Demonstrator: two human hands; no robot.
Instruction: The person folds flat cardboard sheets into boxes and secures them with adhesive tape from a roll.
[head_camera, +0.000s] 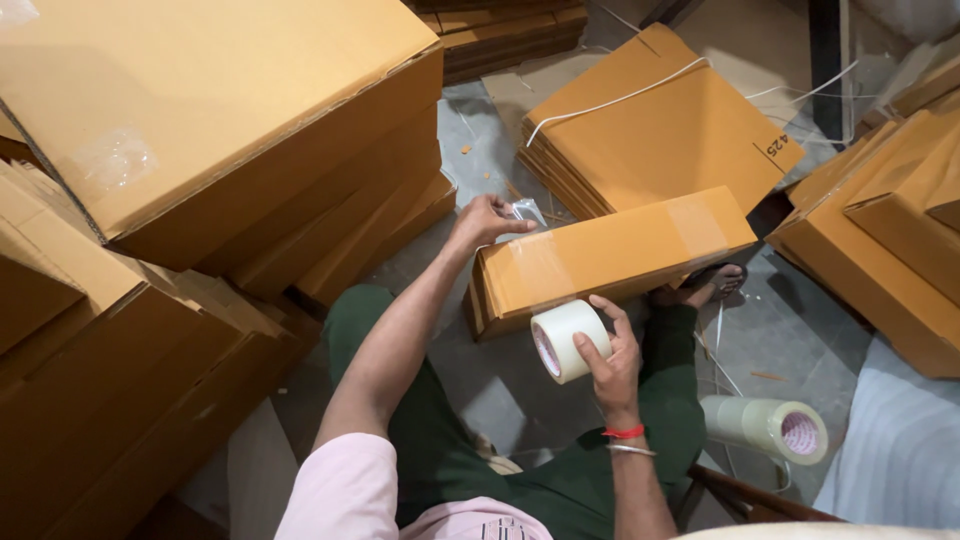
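Tape roll inside right grip

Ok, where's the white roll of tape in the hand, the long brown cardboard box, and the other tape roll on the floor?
white tape roll (563, 340), head view, its curved side.
long brown cardboard box (610, 255), head view, its top face.
floor tape roll (760, 422), head view, its curved side.

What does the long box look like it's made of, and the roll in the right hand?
Long box: brown corrugated cardboard, matte, with a glossy clear strip over its seam. Roll in the right hand: seemingly clear plastic packing tape, pale and slightly shiny, on a ring core.
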